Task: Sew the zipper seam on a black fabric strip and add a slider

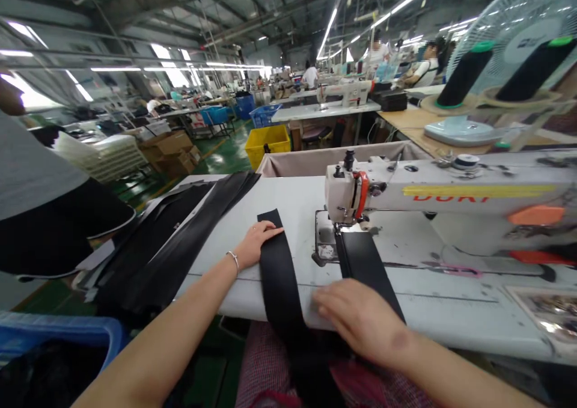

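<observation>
My left hand (pixel 253 244) is near the far end of a long black strip (pixel 280 276) that lies on the sewing table and hangs over its front edge onto my lap. Its fingers close over the strip's left side, with one finger across it. My right hand (pixel 356 315), slightly blurred, is palm down at the table edge, fingers stretched leftward between that strip and a second black strip (pixel 367 258). The second strip runs up under the presser foot of the white sewing machine (pixel 433 185). Whether my right hand touches it cannot be seen.
Stacked black pieces (pixel 180 240) lie on the table's left. A blue crate (pixel 108 330) stands at lower left, beside a person in a grey top (pixel 49 173). Pink-handled scissors (pixel 460 270) lie under the machine arm. Thread cones (pixel 466 74) and a fan (pixel 509 29) stand behind.
</observation>
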The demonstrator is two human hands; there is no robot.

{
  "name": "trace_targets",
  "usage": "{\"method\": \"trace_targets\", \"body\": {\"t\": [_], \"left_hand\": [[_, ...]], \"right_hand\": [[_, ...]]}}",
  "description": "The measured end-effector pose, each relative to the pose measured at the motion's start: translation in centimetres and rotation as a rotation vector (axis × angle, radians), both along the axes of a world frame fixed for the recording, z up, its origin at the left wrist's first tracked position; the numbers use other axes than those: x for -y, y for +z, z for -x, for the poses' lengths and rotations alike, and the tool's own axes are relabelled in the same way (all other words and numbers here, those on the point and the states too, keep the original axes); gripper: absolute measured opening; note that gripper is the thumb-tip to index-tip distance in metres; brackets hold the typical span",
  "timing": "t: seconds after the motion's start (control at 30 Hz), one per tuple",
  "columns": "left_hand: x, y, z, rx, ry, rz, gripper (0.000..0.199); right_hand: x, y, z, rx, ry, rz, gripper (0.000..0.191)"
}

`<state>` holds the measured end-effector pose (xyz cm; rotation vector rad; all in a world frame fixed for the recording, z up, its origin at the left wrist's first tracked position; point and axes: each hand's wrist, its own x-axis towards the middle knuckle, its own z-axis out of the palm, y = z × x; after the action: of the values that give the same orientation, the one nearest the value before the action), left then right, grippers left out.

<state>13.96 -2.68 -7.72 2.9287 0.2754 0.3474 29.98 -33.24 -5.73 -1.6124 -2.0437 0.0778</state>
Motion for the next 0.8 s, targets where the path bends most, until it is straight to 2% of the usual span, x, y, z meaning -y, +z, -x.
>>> {"method": "trace_targets", "body": {"t": [0.07, 0.13, 0.17, 0.23, 0.3, 0.37, 0.47, 0.57, 0.63, 0.8], "left_hand": [[0.2, 0.2, -0.9, 0.023, -0.009, 0.001, 0.055], [2.0, 0.5, -1.9, 0.028, -0.061, -0.001, 0.054], [3.4, 0.7, -2.6, 0.017, -0.128, -0.011, 0.053], [6.7, 1.0, -4.2, -0.017, -0.326, -0.049, 0.053], [9.5, 1.2, -6.0, -0.048, -0.511, -0.088, 0.054], [11.4, 1.4, -7.7, -0.083, -0.582, -0.092, 0.064], [12.2, 1.4, -9.3, -0.132, -0.521, -0.085, 0.075], [11.8, 0.9, -9.7, -0.145, -0.439, -0.117, 0.059], [11.5, 0.4, -9.6, -0.154, -0.419, -0.121, 0.055], [10.8, -0.5, -9.7, -0.214, -0.397, -0.095, 0.067]], "right_hand": [[-0.9, -1.0, -4.4, 0.115, -0.191, -0.009, 0.031], [-1.8, -2.2, -8.1, 0.153, -0.251, 0.006, 0.040], [-2.1, -2.7, -9.4, 0.167, -0.249, 0.020, 0.047], [-2.5, -3.5, -10.7, 0.190, -0.228, 0.041, 0.058], [-2.4, -3.8, -10.8, 0.210, -0.227, 0.052, 0.059], [-2.1, -3.8, -10.4, 0.211, -0.250, 0.054, 0.057], [-1.6, -3.7, -10.0, 0.198, -0.273, 0.054, 0.052], [-1.4, -3.7, -10.0, 0.181, -0.287, 0.045, 0.046], [-1.4, -3.7, -10.1, 0.179, -0.296, 0.051, 0.044], [-1.7, -3.8, -10.3, 0.178, -0.303, 0.085, 0.047]]}}
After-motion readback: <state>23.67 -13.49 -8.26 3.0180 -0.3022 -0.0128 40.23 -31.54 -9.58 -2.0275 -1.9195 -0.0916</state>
